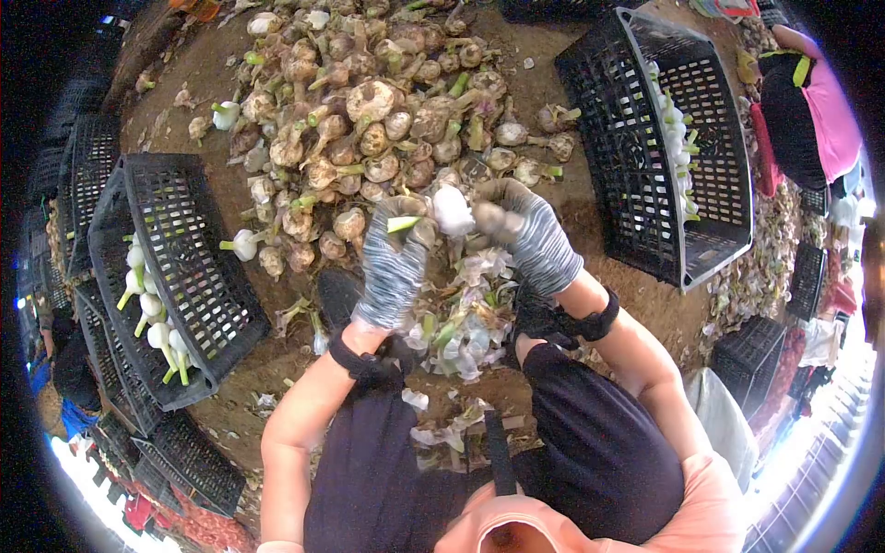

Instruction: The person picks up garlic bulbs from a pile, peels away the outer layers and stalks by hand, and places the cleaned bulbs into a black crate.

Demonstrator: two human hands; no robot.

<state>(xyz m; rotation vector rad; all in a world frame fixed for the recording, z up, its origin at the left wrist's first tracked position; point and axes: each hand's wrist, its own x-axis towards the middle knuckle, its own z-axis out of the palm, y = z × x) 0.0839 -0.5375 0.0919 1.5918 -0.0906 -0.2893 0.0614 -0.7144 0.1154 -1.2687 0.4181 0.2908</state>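
Note:
A white garlic bulb (453, 211) is held between my two gloved hands above the pile. My left hand (396, 244) is closed around its stem side, and a cut green stem end pokes out between the fingers. My right hand (524, 230), its fingers curled and a little blurred, pinches at the other side of the bulb. Both gloves are grey and striped, with soiled fingertips. Beyond the hands lies a big heap of unpeeled, soil-stained garlic (369, 138). Loose garlic skins (461, 327) have gathered below the hands, between my feet.
To the left, a tilted black crate (198, 276) has peeled white bulbs beside or in it. On the right another black crate (636, 138) holds peeled bulbs. One peeled bulb (243, 244) lies left of the heap. A person in pink (830, 120) is at the far right.

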